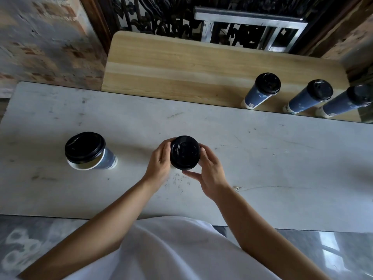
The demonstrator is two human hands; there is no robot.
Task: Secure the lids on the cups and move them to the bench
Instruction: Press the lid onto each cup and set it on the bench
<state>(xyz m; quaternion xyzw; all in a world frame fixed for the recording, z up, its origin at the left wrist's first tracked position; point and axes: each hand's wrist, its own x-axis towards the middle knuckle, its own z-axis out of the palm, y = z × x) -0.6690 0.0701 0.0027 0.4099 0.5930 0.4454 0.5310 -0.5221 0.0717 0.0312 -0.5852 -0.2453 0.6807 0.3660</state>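
Grips a round black plastic lid (184,152) from both sides at mid-table: left hand (159,158) curled round the rim, right hand (210,170) pinching the opposite edge. Hides the cup beneath. Probably seating the lid. Already on the pale wooden bench (181,65): three lidded tall blue paper cups (310,96). Left to carry over: this one, plus the lidded blue-and-white paper cup (88,152) leftward on the scuffed grey table (262,158).

Café, perhaps: lidded takeaway cups (259,94)

Weathered brick wall (43,40), dark ornate grille (161,19)
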